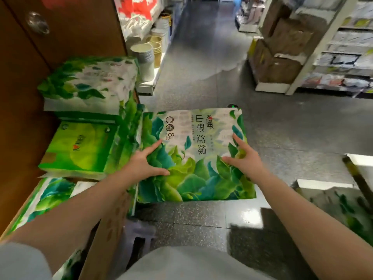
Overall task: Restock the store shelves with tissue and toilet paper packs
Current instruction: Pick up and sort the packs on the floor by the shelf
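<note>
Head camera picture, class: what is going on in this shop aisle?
A person is handling a large leaf-printed tissue pack in a shop aisle. The left hand and the right hand both rest on its top face, fingers spread. The pack sits beside a stack of green packs at the left against a brown wooden panel. Paper cups stand on a shelf beyond.

Single head-worn wide-angle view, looking forward and down, close over the aisle floor (282, 128)

Both arms outstretched, left hand (148, 162) and right hand (243, 158) apparently spread flat.
</note>
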